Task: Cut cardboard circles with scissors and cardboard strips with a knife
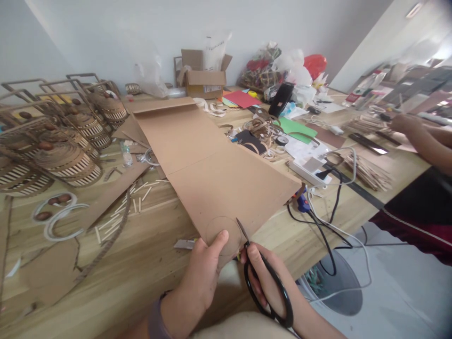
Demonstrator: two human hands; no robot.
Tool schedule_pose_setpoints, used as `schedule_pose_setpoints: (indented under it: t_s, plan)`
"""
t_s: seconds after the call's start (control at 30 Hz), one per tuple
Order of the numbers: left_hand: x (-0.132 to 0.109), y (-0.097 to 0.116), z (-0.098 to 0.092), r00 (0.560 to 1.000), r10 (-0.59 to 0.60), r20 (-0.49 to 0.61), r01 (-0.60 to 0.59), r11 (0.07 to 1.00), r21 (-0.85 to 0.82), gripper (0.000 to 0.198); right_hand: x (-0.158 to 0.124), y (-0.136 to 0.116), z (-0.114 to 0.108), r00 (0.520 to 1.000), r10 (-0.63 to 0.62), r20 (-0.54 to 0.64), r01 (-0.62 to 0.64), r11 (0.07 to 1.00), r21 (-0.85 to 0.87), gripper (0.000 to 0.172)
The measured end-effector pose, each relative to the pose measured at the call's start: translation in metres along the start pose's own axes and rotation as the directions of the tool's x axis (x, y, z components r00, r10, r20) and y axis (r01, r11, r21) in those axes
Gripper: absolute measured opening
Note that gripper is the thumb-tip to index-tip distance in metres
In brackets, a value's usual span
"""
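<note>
A long brown cardboard sheet [215,174] stretches from the table's near edge toward the back, with a fold at its far end. My left hand [197,268] grips its near corner, thumb on top over a drawn circle, the other fingers hidden beneath. In my right hand [270,273] are black-handled scissors [287,306], with fingers through the loops. One blade lies over the cardboard just right of the circle; the other blade is hidden under the sheet. A cutter knife [184,244] lies partly under the sheet by my left hand.
Several small woven baskets [67,160] stand at the left, near white rings [65,221] and scattered short sticks [113,219]. A power strip [310,169] with cables and a blue glue gun [302,202] lie to the right. Below is a bin [339,287]; another person's hand [406,123] works at far right.
</note>
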State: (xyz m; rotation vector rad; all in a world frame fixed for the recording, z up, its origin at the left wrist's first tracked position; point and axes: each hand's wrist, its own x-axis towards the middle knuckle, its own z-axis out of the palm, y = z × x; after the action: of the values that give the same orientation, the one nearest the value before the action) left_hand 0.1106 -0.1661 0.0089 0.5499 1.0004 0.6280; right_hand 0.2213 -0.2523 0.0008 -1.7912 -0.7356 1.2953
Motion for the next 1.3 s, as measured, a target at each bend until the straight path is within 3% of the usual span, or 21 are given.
schedule_pose_setpoints:
  t_s: [0.1, 0.2, 0.37, 0.63, 1.13, 1.3]
  plan:
    - [0.002, -0.001, -0.001, 1.000, -0.016, -0.021, 0.016, 1.000, -0.019, 0.031, 0.001, 0.000, -0.002, 1.000, -0.003, 0.022, 0.003, 1.000, -0.006, 0.080]
    - [0.004, -0.003, -0.001, 0.999, 0.043, -0.014, -0.044, 0.999, -0.029, 0.035, 0.003, 0.001, -0.004, 0.999, -0.009, 0.050, 0.007, 0.999, 0.032, 0.078]
    - [0.007, -0.003, -0.001, 0.996, 0.087, -0.010, -0.087, 0.996, 0.010, 0.033, 0.009, -0.001, -0.011, 0.993, -0.101, 0.065, 0.099, 0.995, 0.027, 0.077]
    - [0.010, -0.006, -0.005, 0.996, 0.092, -0.014, -0.092, 0.996, -0.002, 0.038, 0.016, -0.008, -0.016, 0.994, -0.076, 0.074, 0.077, 0.997, -0.010, 0.080]
    - [0.001, 0.003, -0.008, 0.998, 0.021, -0.066, -0.021, 1.000, 0.003, 0.044, 0.017, -0.005, -0.008, 0.995, -0.080, 0.067, 0.080, 0.997, 0.003, 0.076]
    - [-0.004, 0.007, -0.014, 0.994, -0.059, -0.091, 0.054, 0.997, -0.062, 0.051, 0.017, 0.002, 0.006, 0.991, -0.055, 0.121, 0.042, 0.994, 0.105, 0.078]
